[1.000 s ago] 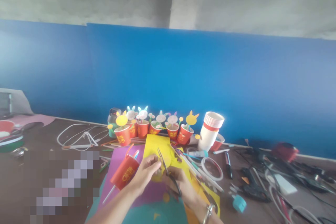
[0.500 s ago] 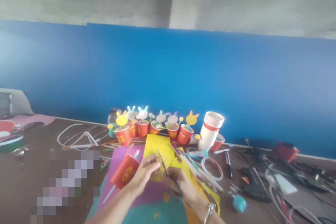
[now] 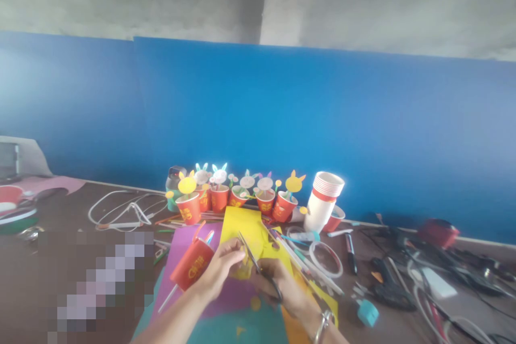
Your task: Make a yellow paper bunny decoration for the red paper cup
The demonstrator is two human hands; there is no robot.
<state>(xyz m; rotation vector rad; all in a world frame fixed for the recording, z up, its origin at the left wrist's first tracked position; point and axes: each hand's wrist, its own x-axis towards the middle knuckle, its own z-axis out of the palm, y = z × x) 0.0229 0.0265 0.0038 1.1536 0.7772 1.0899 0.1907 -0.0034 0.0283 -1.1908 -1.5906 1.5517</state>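
My right hand (image 3: 278, 281) grips a pair of scissors (image 3: 253, 259), blades pointing up and left into a small yellow paper piece (image 3: 243, 269). My left hand (image 3: 220, 269) pinches that piece from the left. Both hands work over a yellow sheet (image 3: 246, 227) lying on a purple sheet (image 3: 184, 250) and a teal sheet (image 3: 237, 328). A red paper cup (image 3: 192, 265) lies on its side just left of my left hand, with a straw sticking out.
A row of red cups with paper flowers and bunnies (image 3: 237, 193) lines the blue wall. A stack of white cups (image 3: 322, 200) stands to their right. Tape rolls (image 3: 325, 259), markers, straws, white cables (image 3: 121, 207) and dark cords (image 3: 427, 274) litter the brown table.
The scissor blades have closed slightly and shifted a little left on the yellow piece. Both hands stay in nearly the same place.
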